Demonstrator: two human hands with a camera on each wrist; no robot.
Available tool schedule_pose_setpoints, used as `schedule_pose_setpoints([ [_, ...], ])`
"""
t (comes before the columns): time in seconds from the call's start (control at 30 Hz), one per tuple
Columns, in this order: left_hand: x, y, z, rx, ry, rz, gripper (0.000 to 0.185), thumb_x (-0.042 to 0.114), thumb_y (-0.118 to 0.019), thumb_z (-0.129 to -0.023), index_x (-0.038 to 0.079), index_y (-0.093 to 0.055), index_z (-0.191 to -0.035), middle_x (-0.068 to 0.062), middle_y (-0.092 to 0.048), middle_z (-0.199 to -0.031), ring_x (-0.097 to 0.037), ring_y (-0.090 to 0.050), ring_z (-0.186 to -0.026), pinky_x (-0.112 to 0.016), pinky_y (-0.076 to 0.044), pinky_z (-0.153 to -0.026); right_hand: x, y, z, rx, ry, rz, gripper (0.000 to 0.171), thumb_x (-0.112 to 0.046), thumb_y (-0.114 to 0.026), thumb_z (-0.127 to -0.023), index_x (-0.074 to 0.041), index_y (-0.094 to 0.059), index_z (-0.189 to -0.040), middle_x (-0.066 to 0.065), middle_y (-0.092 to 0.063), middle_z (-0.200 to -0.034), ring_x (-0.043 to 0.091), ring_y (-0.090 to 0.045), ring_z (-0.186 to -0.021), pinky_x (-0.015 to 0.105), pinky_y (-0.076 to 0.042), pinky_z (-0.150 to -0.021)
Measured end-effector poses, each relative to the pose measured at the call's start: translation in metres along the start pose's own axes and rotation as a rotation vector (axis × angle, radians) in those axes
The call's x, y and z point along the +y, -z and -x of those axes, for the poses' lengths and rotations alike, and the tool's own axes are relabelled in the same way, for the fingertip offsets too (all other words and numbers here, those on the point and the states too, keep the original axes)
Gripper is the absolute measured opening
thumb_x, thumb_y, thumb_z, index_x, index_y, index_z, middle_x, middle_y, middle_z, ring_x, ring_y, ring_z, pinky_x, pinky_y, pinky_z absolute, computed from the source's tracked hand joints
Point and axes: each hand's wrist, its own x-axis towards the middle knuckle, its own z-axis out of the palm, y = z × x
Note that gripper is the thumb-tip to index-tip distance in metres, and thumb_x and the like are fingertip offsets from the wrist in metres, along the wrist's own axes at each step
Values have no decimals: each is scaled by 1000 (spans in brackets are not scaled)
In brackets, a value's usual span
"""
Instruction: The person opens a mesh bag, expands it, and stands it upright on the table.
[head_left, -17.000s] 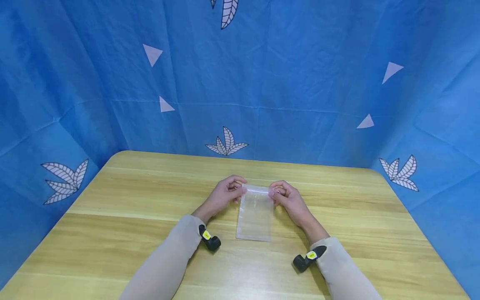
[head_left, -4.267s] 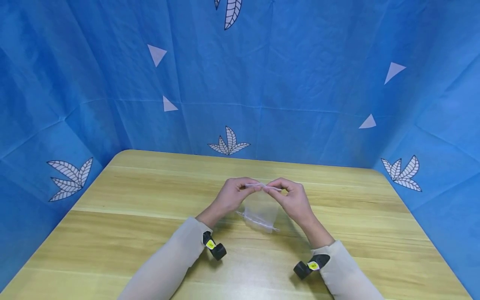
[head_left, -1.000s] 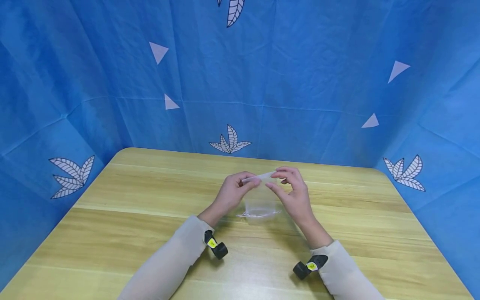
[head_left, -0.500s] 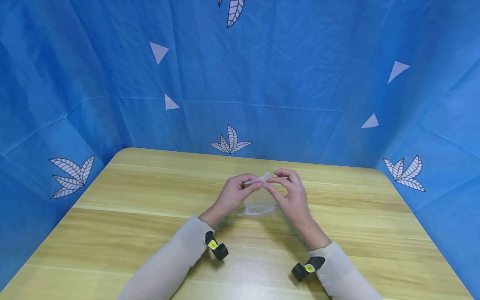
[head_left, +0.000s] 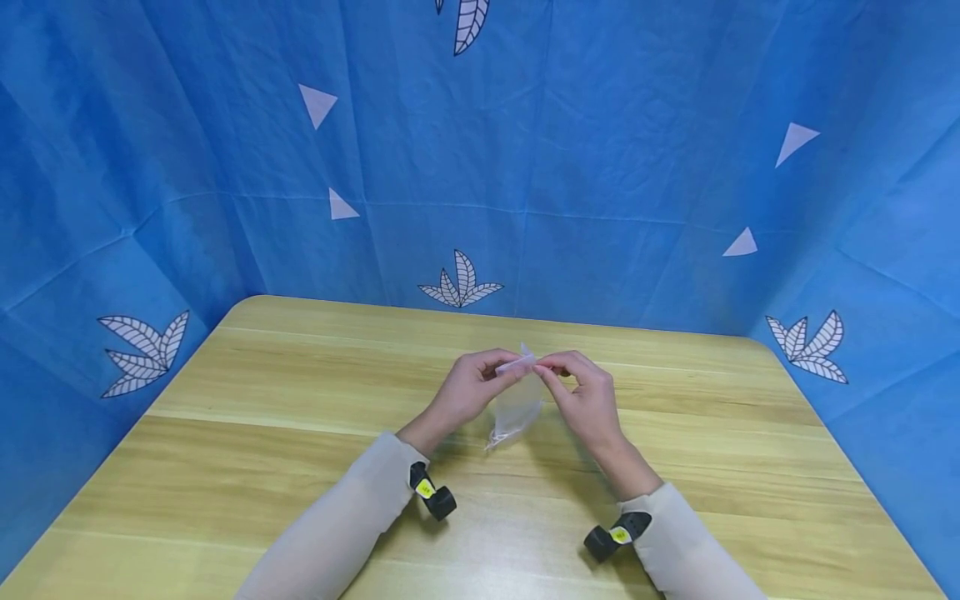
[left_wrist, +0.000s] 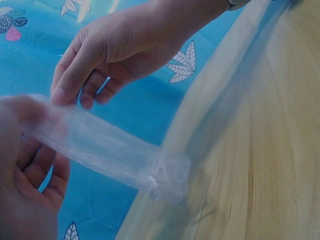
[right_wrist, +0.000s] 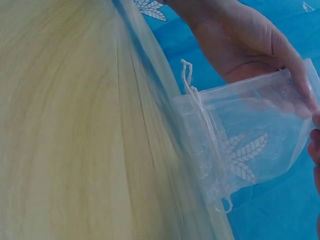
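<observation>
A sheer white drawstring pouch (head_left: 517, 410) hangs between both hands, drawstring end down, above the table. My left hand (head_left: 474, 387) pinches its upper end between thumb and fingers. At that same end, the thumb and forefinger of my right hand (head_left: 591, 398) pinch the fabric, fingertips right beside the left thumb. The upper edge looks folded, and a small corner sticks up above the fingers. In the right wrist view the cord (right_wrist: 206, 117) runs across the pouch near its lower end, with a loop at each side. The left wrist view shows the pouch narrow, nearly edge-on.
A light wood-grain table (head_left: 300, 392) lies under the hands. Behind it and at both sides hangs a blue cloth (head_left: 615, 150) with white leaf and triangle prints. Each sleeve cuff carries a small black wrist camera (head_left: 435, 496).
Earlier the bag was flat with a white-lined edge up; now the drawstring end hangs down. In the last second the right fingers have closed in on the upper edge, and the pouch has turned and narrowed.
</observation>
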Motion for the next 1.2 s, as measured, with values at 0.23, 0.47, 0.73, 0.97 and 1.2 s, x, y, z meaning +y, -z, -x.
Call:
schedule_pose_setpoints([
  [0.23, -2, 0, 0, 43, -1, -33, 16, 22, -67, -95, 11, -74, -103, 1, -70, -94, -13, -53, -71, -23, -45, -61, 0, 0, 1, 3, -6, -3, 9, 0, -75, -84, -6, -73, -90, 1, -70, -86, 13, -61, -78, 30, -51, -72],
  [0.47, -4, 3, 0, -42, -17, 34, 39, 43, -59, -97, 9, -72, -111, -1, -70, -104, -15, -63, -93, -35, -53, -80, 1, 0, 1, -4, -28, -33, 7, -1, -74, -85, -6, -73, -91, 4, -70, -87, 13, -61, -78, 23, -49, -72],
  [0.73, -3, 3, 0, -70, -12, 82, 30, 34, -62, -97, 9, -69, -113, -2, -68, -108, -16, -64, -99, -34, -53, -85, 0, 0, 1, -24, -47, -83, 12, 5, -73, -84, -4, -73, -92, 7, -70, -85, 11, -60, -76, 21, -49, -72],
  [0.97, 0, 1, 0, -43, -4, 61, 18, 21, -68, -94, 10, -68, -108, -3, -69, -103, -16, -64, -92, -32, -53, -81, -21, 2, -3, -44, 2, -121, 6, 10, -70, -84, 8, -69, -89, 16, -67, -81, 9, -57, -72, 15, -47, -68],
  [1.2, 0, 0, 0, -21, 2, 28, 13, 21, -65, -95, 11, -70, -101, -3, -69, -99, -21, -65, -90, -33, -54, -79, -42, 6, -7, -49, 15, -115, 13, 18, -69, -80, 7, -68, -86, 15, -66, -79, 13, -57, -67, 19, -48, -65],
])
